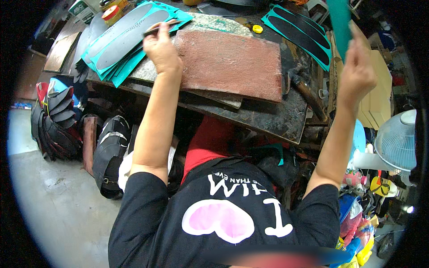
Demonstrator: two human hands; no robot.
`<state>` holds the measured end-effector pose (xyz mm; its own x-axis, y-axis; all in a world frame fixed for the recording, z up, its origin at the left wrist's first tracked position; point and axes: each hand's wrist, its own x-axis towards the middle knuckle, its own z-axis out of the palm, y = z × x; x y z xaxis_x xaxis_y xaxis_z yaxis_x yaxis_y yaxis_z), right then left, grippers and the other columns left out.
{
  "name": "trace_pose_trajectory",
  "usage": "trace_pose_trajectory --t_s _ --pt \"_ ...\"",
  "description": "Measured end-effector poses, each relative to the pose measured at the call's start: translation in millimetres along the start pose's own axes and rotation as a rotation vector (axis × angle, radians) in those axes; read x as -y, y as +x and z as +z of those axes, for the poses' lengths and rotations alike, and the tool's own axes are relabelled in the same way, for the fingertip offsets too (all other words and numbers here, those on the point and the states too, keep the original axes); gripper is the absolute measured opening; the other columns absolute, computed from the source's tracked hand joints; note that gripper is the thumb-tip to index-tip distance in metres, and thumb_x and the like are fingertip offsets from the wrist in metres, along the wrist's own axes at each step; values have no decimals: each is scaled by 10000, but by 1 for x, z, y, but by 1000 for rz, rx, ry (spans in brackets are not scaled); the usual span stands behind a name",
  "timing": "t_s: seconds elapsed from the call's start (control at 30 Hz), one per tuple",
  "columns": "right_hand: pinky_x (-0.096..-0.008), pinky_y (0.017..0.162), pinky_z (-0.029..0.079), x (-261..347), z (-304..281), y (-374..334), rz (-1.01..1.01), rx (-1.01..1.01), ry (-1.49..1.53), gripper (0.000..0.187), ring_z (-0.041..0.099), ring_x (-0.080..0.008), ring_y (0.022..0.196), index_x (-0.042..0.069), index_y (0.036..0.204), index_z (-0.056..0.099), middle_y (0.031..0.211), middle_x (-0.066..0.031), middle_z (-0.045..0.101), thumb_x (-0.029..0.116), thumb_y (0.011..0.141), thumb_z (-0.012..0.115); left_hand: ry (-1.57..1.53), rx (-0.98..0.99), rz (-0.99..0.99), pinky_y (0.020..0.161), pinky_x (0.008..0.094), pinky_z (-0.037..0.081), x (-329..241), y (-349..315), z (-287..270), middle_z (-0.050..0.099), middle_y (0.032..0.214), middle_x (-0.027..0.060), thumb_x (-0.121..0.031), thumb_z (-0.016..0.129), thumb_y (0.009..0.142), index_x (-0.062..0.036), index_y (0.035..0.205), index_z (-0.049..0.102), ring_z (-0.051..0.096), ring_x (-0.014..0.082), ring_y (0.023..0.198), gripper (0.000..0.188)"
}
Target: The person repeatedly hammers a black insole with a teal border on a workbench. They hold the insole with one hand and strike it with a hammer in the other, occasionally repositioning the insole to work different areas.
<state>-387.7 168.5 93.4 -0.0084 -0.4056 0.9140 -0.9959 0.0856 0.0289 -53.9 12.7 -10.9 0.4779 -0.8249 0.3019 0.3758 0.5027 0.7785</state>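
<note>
Lots of stuff crowded the room around a dark counter [286,123], and a rough red board [230,64] lay on it in front of the person. Just past the left end of the red board, the left hand [163,54] was closed, with thumb and fingers pinching a dark thin thing [152,31]. Nobody could tell just what that was. Well to the right of the red board, the right hand [357,78] was blurry, but it seemed to pinch a long green sheet [339,27] and hold it up.

Left of the red board sat a messy pile of green sheets [120,40] with dark, foot-like shapes on them. They lay loose and crooked, so a bump from the left hand could make them slide and fall. If the dark thin thing was sharp, a slip could nick a finger or scratch the top sheet.

More green pieces [297,33] lay beyond the right end of the red board. If the long sheet flopped down, it could push them out of line or knock the little yellow ring [257,29] behind the red board. The red board sat on other boards, not quite lined up, so a hard push on its near edge could make it tip.
</note>
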Motion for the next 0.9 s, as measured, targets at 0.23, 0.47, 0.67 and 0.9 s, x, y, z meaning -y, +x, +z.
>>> trace_pose_trajectory --t_s 0.23,0.47,0.67,0.9 --pt "-344 730 567 136 -28 -61 -403 889 683 310 670 -216 876 143 1066 719 1013 -50 722 206 765 765 44 26 -165 748 222 479 -62 39 -75 692 960 64 -125 647 942 -30 1014 616 646 117 913 123" --pt "-379 984 460 53 64 -70 352 964 536 467 624 -304 1129 63 1300 603 1244 -184 643 362 942 605 236 498 -584 850 267 521 -52 -11 -98 694 1050 150 -129 607 968 -7 1085 590 667 174 946 169" --pt "-386 960 470 57 61 -90 199 906 446 503 621 -326 1119 60 1304 600 1210 -190 637 338 893 677 231 439 -558 850 277 515 -58 -34 -101 706 1024 142 -109 608 961 -5 1061 597 667 157 907 145" --pt "-408 920 490 68 34 -67 170 845 370 549 594 -346 1049 153 1288 606 1109 -162 567 304 788 776 289 504 -468 840 281 517 -89 -36 -104 704 1026 139 -105 611 956 -4 1046 595 665 168 919 137"
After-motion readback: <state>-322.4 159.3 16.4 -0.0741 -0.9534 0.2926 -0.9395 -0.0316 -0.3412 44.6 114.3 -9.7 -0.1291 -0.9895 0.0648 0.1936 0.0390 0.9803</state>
